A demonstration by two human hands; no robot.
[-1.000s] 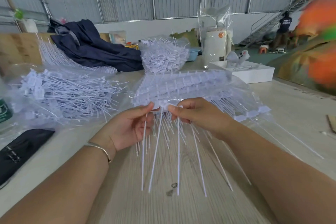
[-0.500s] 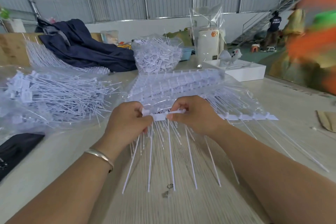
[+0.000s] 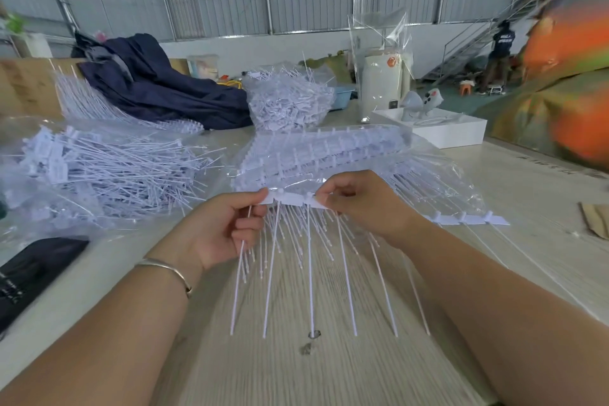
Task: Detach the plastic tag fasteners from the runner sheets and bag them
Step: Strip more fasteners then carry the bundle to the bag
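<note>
From the head camera I see my left hand (image 3: 219, 231) pinching the end fastener (image 3: 242, 270) of a white runner sheet (image 3: 296, 200) held above the wooden table (image 3: 329, 372), while my right hand (image 3: 362, 204) grips the strip's head bar. Clear bags (image 3: 99, 175) of loose fasteners lie to the left, and a stack of runner sheets (image 3: 329, 148) sits just behind my hands.

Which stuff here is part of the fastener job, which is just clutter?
Job: runner sheet pinched between left hand and right hand; stack of sheets; bagged loose fasteners; second full bag.
Clutter: navy cloth; white box; black pouch.
</note>
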